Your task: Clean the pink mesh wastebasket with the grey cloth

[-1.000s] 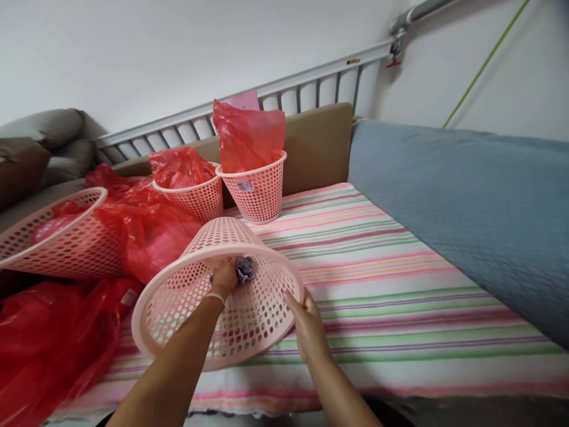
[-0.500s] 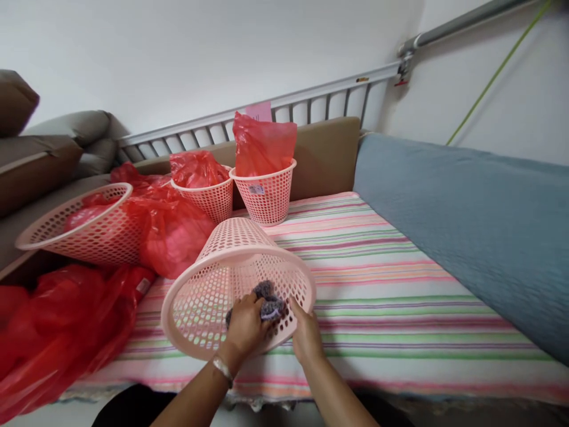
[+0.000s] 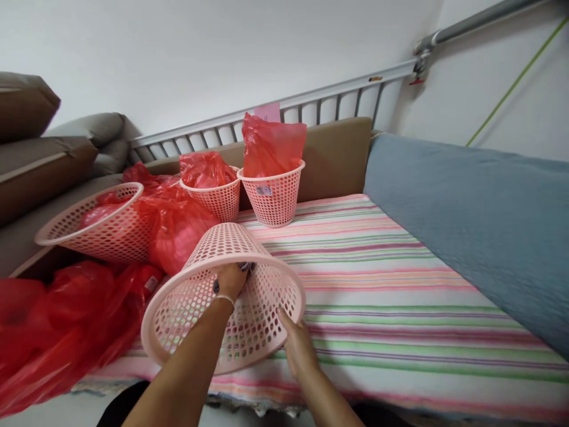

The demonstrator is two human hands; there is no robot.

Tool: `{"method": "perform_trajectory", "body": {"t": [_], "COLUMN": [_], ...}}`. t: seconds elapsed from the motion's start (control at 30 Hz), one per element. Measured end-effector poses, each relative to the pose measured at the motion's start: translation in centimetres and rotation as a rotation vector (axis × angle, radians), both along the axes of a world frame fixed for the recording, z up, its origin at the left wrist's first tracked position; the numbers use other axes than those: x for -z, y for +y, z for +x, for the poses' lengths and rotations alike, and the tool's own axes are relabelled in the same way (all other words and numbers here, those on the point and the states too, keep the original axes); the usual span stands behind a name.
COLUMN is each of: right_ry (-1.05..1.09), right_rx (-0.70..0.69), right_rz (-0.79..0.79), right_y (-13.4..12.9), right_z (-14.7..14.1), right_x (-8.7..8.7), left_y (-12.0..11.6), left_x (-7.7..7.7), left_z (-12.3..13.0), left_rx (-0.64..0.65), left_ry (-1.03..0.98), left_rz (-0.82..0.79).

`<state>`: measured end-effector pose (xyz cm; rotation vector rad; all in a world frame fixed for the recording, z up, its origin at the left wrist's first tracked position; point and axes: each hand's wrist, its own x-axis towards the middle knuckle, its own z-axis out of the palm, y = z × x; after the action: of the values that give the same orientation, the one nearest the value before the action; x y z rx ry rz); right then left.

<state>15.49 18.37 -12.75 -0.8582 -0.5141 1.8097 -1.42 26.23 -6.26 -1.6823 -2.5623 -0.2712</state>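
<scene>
A pink perforated plastic basket (image 3: 291, 284) lies on its side on the striped cover (image 3: 373, 284), its mouth facing me. My left hand (image 3: 232, 279) reaches deep inside it, closed around a dark grey fuzzy cloth (image 3: 245, 268); only bits of the cloth show past the fingers. At the right of the mouth my right hand (image 3: 296, 344) grips the basket rim, thumb on the inside and the other fingers hidden behind the wall.
Behind stand two pink baskets with red plastic bags (image 3: 273, 148) in them. To the left are a tilted basket (image 3: 106, 234) and more red bags (image 3: 84, 320). Grey cushions (image 3: 44, 160) are stacked far left, a blue-covered backrest (image 3: 466, 225) rises right, and a radiator (image 3: 329, 107) runs behind.
My left hand has moved deeper into the basket with the grey cloth. The basket's mouth has shifted slightly left and down, my right hand still on its rim.
</scene>
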Motion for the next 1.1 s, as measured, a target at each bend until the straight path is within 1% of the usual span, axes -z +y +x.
{"method": "perform_trajectory", "body": {"t": [0.03,0.1,0.2,0.27,0.37,0.4,0.47,0.57,0.63,0.7,0.77,0.8,0.87,0.93,1.0,1.1], "right_ry": [-0.007,-0.064,-0.185,-0.179,-0.051,-0.012,0.021,0.03,0.035,0.034,0.026,0.027,0.037,0.056,0.065,0.047], "right_rx": [-0.005,0.035,0.117,0.105,0.07,0.065,0.074,0.113,0.142,0.138,0.12,0.114,0.124,0.13,0.111,0.082], "right_rz": [0.014,0.075,0.174,0.127,-0.029,-0.053,-0.06,-0.041,-0.033,-0.03,-0.031,-0.028,-0.012,-0.004,-0.014,-0.042], "right_y": [0.4,1.3,2.4,2.6,2.2,2.1,2.0,2.0,1.9,1.8,1.6,1.5,1.4,1.4,1.4,1.3], "right_z": [0.4,1.4,2.7,2.7,1.9,1.6,1.2,1.1,1.2,1.3,1.4,1.4,1.4,1.4,1.5,1.6], "right_x": [-0.4,-1.2,-1.9,-1.9,-1.6,-1.5,-1.1,-0.5,-0.1,0.2,0.4,0.5,0.5,0.5,0.4,0.5], "left_y": [0.2,0.4,0.9,1.2,0.8,0.2,-1.6,-5.8,-8.9,-11.5,-12.8,-12.9,-12.3,-10.7,-8.5,-4.4], "left_x": [0.6,1.7,2.4,2.4,2.4,2.4,2.5,2.4,2.3,2.2,2.2,2.2,2.3,2.4,2.5,2.4], "left_z": [-0.3,-0.7,-1.3,-1.4,-0.7,-0.2,1.3,4.3,6.3,7.7,8.3,8.3,8.1,7.6,7.1,5.7], "left_rx": [-0.016,-0.024,0.002,0.027,0.068,0.084,0.124,0.225,0.331,0.427,0.472,0.473,0.435,0.372,0.296,0.168], "left_ry": [0.01,0.037,0.043,0.028,0.003,-0.004,-0.017,-0.048,-0.078,-0.102,-0.12,-0.126,-0.131,-0.122,-0.096,-0.038], "left_rz": [-0.018,-0.051,-0.103,-0.14,-0.168,-0.169,-0.162,-0.147,-0.146,-0.155,-0.159,-0.156,-0.135,-0.101,-0.066,-0.04]}}
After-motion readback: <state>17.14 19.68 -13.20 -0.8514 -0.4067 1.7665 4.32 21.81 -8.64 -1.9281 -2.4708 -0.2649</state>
